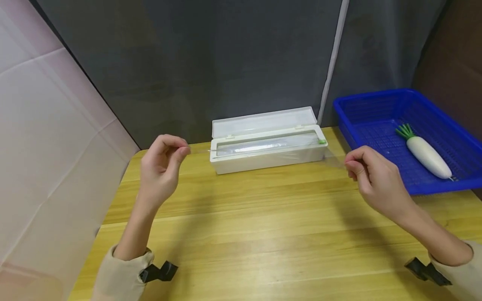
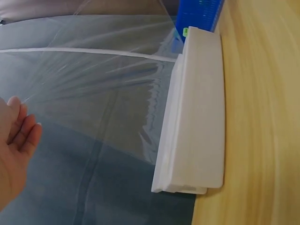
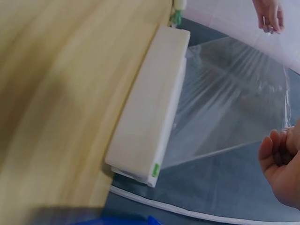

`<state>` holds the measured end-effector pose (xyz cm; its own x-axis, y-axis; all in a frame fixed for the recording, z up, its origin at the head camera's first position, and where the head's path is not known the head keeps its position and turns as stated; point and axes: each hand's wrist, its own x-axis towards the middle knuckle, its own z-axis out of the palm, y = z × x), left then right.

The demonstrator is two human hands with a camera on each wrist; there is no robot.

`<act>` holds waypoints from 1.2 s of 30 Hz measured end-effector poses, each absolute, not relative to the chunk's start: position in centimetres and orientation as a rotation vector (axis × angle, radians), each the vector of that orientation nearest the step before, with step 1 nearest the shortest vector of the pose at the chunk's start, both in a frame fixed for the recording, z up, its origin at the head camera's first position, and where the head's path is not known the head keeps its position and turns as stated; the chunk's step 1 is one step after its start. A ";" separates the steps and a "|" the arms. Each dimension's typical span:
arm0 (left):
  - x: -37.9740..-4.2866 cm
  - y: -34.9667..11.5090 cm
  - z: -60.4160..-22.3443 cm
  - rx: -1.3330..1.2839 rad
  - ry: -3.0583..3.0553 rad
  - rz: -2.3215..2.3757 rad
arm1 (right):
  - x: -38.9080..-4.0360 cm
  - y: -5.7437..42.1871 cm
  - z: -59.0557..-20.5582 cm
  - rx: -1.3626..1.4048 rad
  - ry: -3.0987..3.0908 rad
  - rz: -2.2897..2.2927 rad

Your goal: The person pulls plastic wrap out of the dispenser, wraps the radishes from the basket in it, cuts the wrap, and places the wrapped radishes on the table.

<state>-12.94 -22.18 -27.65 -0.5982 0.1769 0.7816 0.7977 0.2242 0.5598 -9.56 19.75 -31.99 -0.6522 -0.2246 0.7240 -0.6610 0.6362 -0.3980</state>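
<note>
A white wrap dispenser box (image 1: 273,156) stands on the wooden table, its lid (image 1: 263,122) raised at the back and a roll of clear film (image 1: 260,146) inside. A sheet of cling film (image 3: 225,93) stretches from the box towards both hands, creased and see-through. My left hand (image 1: 160,171) is raised to the left of the box and pinches one corner of the film between thumb and fingers. To the right of the box, my right hand (image 1: 376,179) pinches the opposite corner. In the left wrist view, the film (image 2: 108,93) fans out from the box's edge.
A blue plastic basket (image 1: 346,121) sits at the right with a white radish (image 1: 429,156) in it. Dark grey cloth (image 1: 188,62) hangs behind the table (image 1: 263,234), and pale cloth (image 1: 45,146) on the left. A small white-and-green thing (image 3: 177,18) shows beyond the box in the right wrist view.
</note>
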 end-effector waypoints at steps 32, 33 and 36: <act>-10.1 -24.9 -33.1 -1.195 -2.217 -1.343 | -8.1 19.4 -40.0 0.944 -2.479 0.975; -10.0 -24.9 -33.3 -1.196 -2.242 -1.324 | -8.1 19.5 -40.2 0.944 -2.483 0.966; -9.9 -24.9 -33.8 -1.207 -2.302 -1.274 | -8.2 19.7 -40.6 0.942 -2.498 0.941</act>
